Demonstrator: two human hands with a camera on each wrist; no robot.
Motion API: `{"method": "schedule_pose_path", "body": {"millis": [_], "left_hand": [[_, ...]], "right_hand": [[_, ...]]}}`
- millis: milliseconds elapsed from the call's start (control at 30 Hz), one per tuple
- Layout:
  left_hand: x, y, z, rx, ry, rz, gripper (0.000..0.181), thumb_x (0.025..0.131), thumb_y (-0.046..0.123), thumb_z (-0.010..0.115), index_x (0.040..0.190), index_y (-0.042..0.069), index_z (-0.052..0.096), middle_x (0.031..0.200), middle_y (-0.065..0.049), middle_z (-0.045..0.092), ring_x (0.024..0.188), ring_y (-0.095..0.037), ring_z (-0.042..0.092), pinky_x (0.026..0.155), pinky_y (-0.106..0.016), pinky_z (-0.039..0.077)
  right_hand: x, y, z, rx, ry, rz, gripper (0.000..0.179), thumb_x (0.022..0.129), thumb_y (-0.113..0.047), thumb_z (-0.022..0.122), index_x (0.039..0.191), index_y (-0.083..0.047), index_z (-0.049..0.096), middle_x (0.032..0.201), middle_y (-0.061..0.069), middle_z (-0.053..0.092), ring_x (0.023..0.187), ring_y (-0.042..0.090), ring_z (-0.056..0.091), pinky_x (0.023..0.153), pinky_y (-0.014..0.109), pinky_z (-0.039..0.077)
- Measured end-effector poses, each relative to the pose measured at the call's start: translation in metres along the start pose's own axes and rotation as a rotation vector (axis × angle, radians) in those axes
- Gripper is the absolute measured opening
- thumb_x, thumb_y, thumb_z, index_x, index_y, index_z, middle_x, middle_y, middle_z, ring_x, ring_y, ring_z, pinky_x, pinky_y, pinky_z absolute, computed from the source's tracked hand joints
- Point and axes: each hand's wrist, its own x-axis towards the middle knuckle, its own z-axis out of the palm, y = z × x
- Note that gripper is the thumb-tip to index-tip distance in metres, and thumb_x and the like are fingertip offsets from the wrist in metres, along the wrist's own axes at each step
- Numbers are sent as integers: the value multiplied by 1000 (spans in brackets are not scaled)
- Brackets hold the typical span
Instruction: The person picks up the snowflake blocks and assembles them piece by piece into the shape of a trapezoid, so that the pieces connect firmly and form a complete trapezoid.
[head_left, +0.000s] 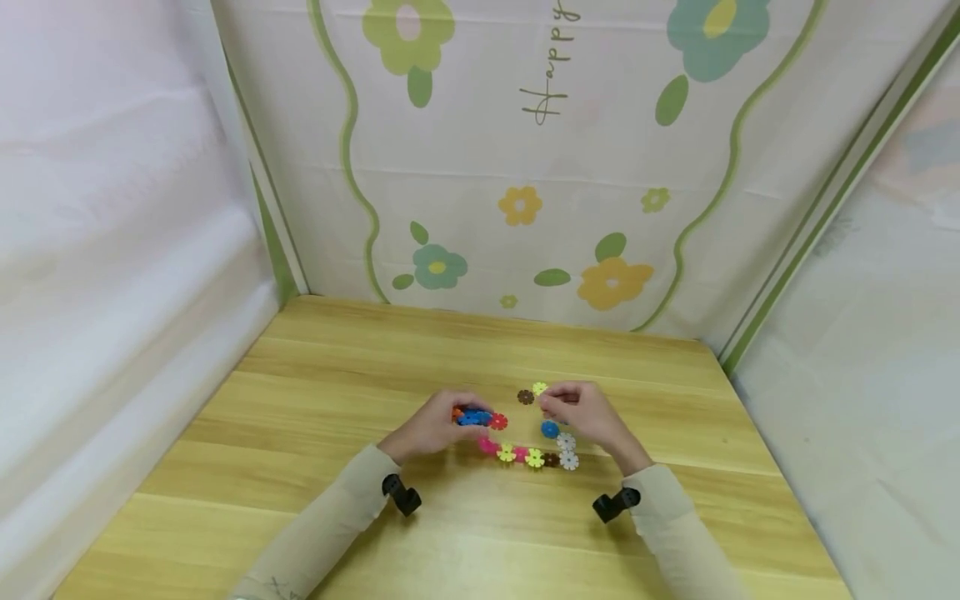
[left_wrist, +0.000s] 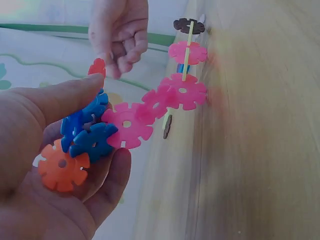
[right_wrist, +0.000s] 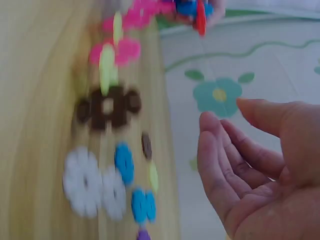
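Observation:
My left hand [head_left: 433,425] holds one end of a chain of notched plastic snowflake discs. In the left wrist view, blue discs [left_wrist: 96,146] and an orange disc [left_wrist: 54,179] lie within its fingers, and a red disc [left_wrist: 97,66] stands by the thumb tip. A pink disc [left_wrist: 134,139] at the fingertips leads to more pink, yellow and brown discs, down toward the tabletop. White discs [right_wrist: 76,192] are at the far end in the right wrist view. My right hand [head_left: 592,412] hovers by the loose discs, fingers loosely bent, with nothing between thumb and fingertips.
Near the right hand lie a brown disc [head_left: 525,397], a yellow disc [head_left: 539,388] and a blue disc [head_left: 549,429]. A purple piece [right_wrist: 143,234] shows at the right wrist view's bottom edge. Patterned fabric [head_left: 480,150] backs the wooden table [head_left: 360,358], with pale cloth on both sides.

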Motion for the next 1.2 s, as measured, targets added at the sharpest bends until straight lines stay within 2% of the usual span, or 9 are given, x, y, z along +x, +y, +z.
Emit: {"method": "schedule_pose_path", "body": {"millis": [67, 167, 300, 433, 533, 733, 900, 1000, 1200], "left_hand": [[-1, -2, -2, 11, -4, -18, 30, 99, 24, 77, 129, 24, 74, 127, 3, 72, 109, -16, 64, 96, -34, 58], [-2, -2, -4, 0, -12, -44, 39, 98, 27, 78, 136, 19, 70, 133, -2, 70, 107, -19, 63, 93, -35, 57], [-2, -2, -5, -18, -24, -61, 48, 97, 34, 79, 139, 13, 68, 132, -7, 68, 102, -22, 60, 87, -33, 56], [1, -2, 0, -13, -29, -76, 46, 96, 38, 79, 135, 15, 70, 123, -7, 69, 96, -22, 58, 79, -30, 54], [5, -1, 3, -27, -18, -78, 42, 97, 39, 78, 132, 16, 71, 119, -5, 69, 94, -21, 58, 77, -30, 53], [7, 2, 10, -71, 5, -73, 31, 100, 27, 76, 127, 13, 72, 119, -6, 69, 96, -21, 60, 82, -30, 55], [8, 1, 13, -82, 8, -60, 32, 100, 31, 76, 127, 14, 72, 116, -4, 70, 93, -19, 60, 78, -27, 55], [11, 1, 14, -61, 3, -41, 32, 99, 30, 77, 127, 14, 73, 114, -3, 71, 93, -17, 61, 78, -27, 55], [15, 4, 15, -16, -6, -17, 29, 99, 30, 77, 124, 15, 74, 112, 1, 74, 95, -15, 65, 83, -27, 58]], "right_hand": [[-1, 9, -10, -112, 23, -25, 28, 103, -24, 72, 118, -1, 74, 107, 20, 77, 97, 34, 74, 85, 41, 64], [-1, 21, -15, -254, 17, -65, 24, 100, -19, 75, 116, -1, 75, 102, 9, 76, 91, 21, 71, 79, 30, 61], [0, 32, -9, -344, -44, -120, 31, 97, -15, 78, 121, 5, 73, 101, 5, 74, 89, 12, 68, 78, 23, 59], [4, 37, -1, -397, -90, -161, 36, 95, -15, 81, 124, 4, 73, 99, 4, 72, 87, 12, 65, 76, 22, 58], [7, 37, 1, -409, -96, -155, 32, 94, -14, 81, 122, 0, 75, 96, 2, 70, 84, 12, 62, 75, 23, 57], [9, 37, 5, -413, -94, -116, 12, 94, -11, 81, 102, -7, 74, 95, 2, 68, 84, 12, 62, 75, 23, 56], [6, 32, 4, -361, -86, -98, 9, 95, -6, 79, 98, -8, 71, 94, 2, 69, 84, 13, 64, 76, 23, 58], [2, 21, -1, -305, -83, -116, 9, 95, -4, 77, 98, -10, 71, 93, 2, 71, 85, 16, 67, 76, 24, 59], [0, 5, -1, -225, -46, -214, 9, 95, -8, 78, 102, -12, 74, 95, 2, 74, 87, 19, 71, 78, 26, 62]]}}
